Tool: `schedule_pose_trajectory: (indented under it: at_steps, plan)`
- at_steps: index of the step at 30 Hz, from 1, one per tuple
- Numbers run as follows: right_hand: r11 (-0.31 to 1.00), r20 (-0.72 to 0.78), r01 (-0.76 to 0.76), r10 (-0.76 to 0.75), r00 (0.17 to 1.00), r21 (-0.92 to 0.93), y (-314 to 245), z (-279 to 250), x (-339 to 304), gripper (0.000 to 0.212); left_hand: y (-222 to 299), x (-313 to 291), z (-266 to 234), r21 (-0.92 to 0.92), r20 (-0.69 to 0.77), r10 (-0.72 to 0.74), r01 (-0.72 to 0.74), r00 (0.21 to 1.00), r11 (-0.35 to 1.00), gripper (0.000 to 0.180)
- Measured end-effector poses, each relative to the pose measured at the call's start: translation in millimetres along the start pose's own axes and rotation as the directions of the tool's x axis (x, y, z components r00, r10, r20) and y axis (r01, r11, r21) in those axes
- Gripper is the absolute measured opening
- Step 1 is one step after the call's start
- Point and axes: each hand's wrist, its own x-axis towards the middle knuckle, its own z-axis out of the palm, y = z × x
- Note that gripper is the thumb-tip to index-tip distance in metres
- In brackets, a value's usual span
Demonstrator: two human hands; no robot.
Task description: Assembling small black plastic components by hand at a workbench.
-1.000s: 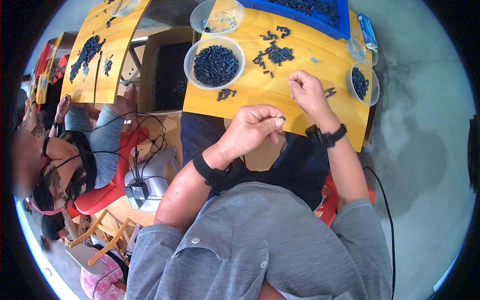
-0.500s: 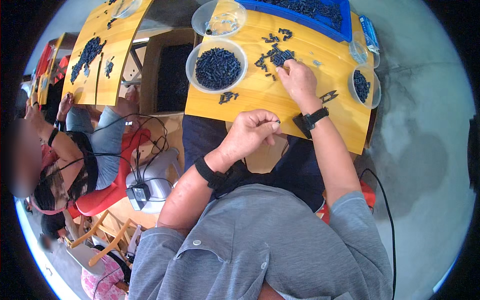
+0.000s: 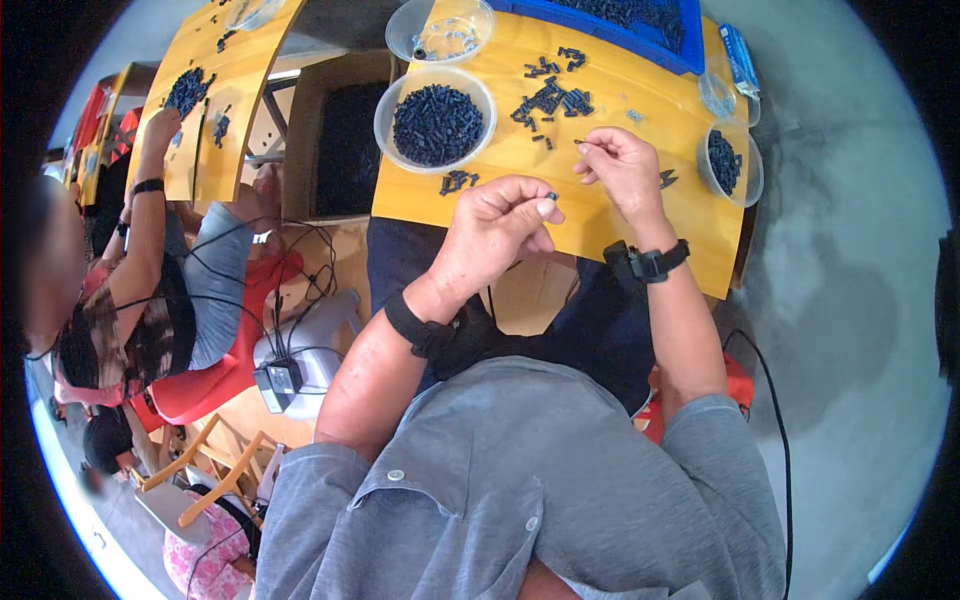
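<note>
- Basically, L hand (image 3: 497, 228) is up at the near edge of the yellow table (image 3: 655, 85); thumb + index pinched tight on a small dark pc (image 3: 551, 196), other fingers curled in.
- R hand (image 3: 622, 178) is over the table, a bit farther out; thumb + index closed on a tiny dark bit (image 3: 580, 142), rest of fingers loosely bent. Exact shape of either pc too small to tell.
- Hands apart, R one nearest the loose pile of short black tubes (image 3: 553, 99) mid-table.
- Snips (image 3: 667, 180) lie by R hand, partly hidden behind it.
- Few tiny pale bits (image 3: 634, 116) R of the pile.
- L side of table: clear bowl (image 3: 383, 138) w/ lots of black pcs; small black cluster (image 3: 458, 181) just below it; 2nd clear bowl (image 3: 398, 28) behind, w/ small shiny parts.
- Far edge: blue tray (image 3: 692, 58), black pcs inside.
- R edge: round tub (image 3: 751, 188) w/ black pcs, smaller clear tub (image 3: 716, 92) behind, blue-white box (image 3: 738, 60) next to that.
- Black strap (image 3: 418, 328) on L wrist, another (image 3: 655, 264) on R.
- L of table: open carton (image 3: 300, 150), dark inside; then neighbor's table (image 3: 235, 85), co-worker's hand (image 3: 161, 127) near a black heap (image 3: 187, 92).
</note>
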Motion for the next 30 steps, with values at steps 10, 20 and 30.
schedule_pose_trajectory:
  at_steps: [10,20,30]
  plan:
    - [0.970,0.222,0.196,-0.225,0.949,0.143,-75,-8,-60,0.010,11,-11,12,0.017,0.042,0.137,-0.138,0.990,0.990,0.012]
    - [0.920,0.235,0.362,-0.390,0.890,0.153,-92,-3,-81,0.010,16,-18,13,0.030,0.089,0.221,-0.225,0.971,0.974,0.014]
    - [0.903,0.247,0.424,-0.426,0.870,0.065,-98,4,-81,0.009,20,-21,10,0.016,0.103,0.168,-0.170,0.980,0.985,0.013]
